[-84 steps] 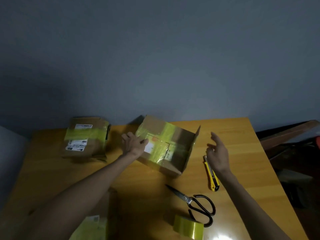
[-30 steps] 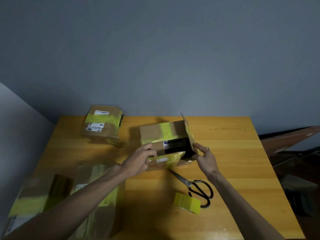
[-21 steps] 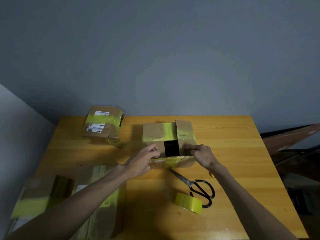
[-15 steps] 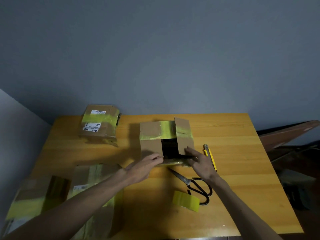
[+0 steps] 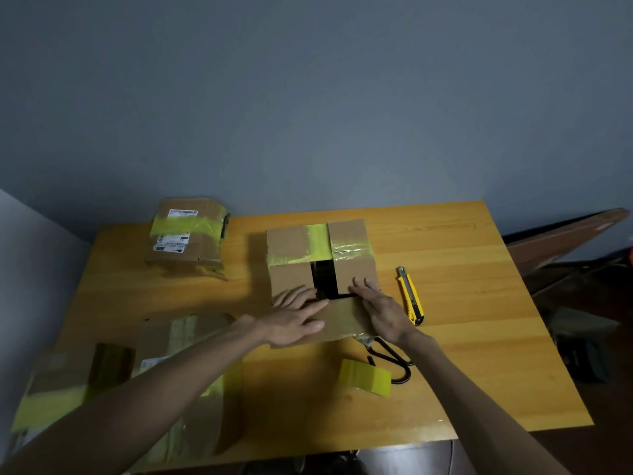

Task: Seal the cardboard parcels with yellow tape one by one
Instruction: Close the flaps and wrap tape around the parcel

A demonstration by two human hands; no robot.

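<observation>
A cardboard parcel [image 5: 294, 269] with old yellow tape strips sits mid-table, a dark gap showing between its top flaps. Its near flap [image 5: 342, 320] lies folded outward toward me. My left hand [image 5: 294, 317] lies flat with straight fingers across that flap and the left top flap. My right hand [image 5: 383, 310] presses with straight fingers on the right top flap's near edge. A roll of yellow tape [image 5: 364, 377] stands on the table just in front of the parcel, untouched.
Black scissors [image 5: 394, 361] lie partly under the near flap. A yellow utility knife [image 5: 410, 295] lies right of the parcel. A taped parcel [image 5: 186, 234] sits at the back left; two more parcels [image 5: 61, 389] [image 5: 191, 344] lie near left. The table's front edge [image 5: 445, 437] is close.
The parcel was turned open side up and its side flaps folded down. Both hands moved from gripping the flaps to lying flat on top; the near flap now lies outward.
</observation>
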